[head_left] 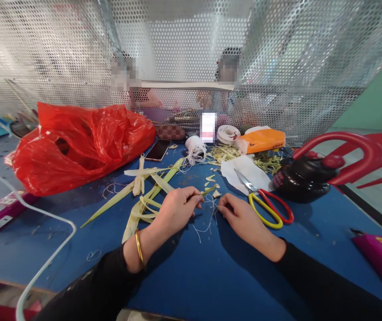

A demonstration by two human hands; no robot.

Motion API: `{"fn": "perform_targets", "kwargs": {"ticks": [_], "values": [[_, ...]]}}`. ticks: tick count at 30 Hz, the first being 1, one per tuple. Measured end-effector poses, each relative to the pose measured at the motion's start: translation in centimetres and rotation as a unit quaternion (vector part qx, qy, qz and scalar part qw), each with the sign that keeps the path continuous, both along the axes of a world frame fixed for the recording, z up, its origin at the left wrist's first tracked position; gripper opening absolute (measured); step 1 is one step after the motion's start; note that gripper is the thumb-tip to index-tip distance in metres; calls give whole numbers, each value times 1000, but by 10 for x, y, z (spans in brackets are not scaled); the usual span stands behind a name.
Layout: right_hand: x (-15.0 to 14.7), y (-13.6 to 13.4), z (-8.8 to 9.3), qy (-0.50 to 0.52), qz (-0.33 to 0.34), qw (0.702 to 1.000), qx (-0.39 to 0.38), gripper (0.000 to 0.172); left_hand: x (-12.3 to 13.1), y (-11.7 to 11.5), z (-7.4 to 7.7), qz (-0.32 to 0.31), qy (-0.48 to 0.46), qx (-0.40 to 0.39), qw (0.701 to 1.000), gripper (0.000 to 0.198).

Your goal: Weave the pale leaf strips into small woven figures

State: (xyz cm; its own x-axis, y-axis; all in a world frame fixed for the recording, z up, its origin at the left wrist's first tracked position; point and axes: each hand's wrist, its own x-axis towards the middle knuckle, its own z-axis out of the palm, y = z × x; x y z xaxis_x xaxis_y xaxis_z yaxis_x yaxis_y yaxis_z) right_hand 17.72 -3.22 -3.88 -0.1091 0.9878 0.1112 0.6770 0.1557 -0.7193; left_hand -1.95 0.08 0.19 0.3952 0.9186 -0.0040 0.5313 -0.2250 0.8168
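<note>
Between thumb and fingers my left hand point(179, 207) pinches a thin green stem-like piece point(208, 191) that points right. My right hand point(240, 217) is closed in a pinch on a fine white thread point(215, 208), which trails down onto the blue table. Small pale scraps point(210, 178) lie just beyond the fingers. Long yellow-green husk strips point(137, 209) lie under and left of my left hand. A pair of scissors point(267, 206) with one yellow and one red handle rests beside my right hand, blades over white paper point(244, 171).
A red plastic bag point(84, 147) fills the left side. Behind stand a thread spool point(195, 147), a phone point(158, 150), a tape roll point(228, 133) and an orange packet point(264, 140). A black bottle point(304, 178) stands right. A white cable point(55, 216) crosses the left; perforated metal sheeting point(180, 40) closes the back.
</note>
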Motion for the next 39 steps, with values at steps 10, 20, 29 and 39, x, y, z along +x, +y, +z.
{"fn": "perform_targets", "kwargs": {"ticks": [10,20,29,39], "values": [[-4,-10,24,300,61,940,-154,14,3,-1,3,-50,-144,-138,979,18],[-9,1,-1,-30,8,998,49,6,5,0,0,1,-87,-62,994,19],[-6,-1,8,57,19,998,11,14,2,1,0,-2,-116,-90,989,18],[-4,-8,33,375,25,918,-129,18,3,-4,4,-96,-235,-321,912,20]]}}
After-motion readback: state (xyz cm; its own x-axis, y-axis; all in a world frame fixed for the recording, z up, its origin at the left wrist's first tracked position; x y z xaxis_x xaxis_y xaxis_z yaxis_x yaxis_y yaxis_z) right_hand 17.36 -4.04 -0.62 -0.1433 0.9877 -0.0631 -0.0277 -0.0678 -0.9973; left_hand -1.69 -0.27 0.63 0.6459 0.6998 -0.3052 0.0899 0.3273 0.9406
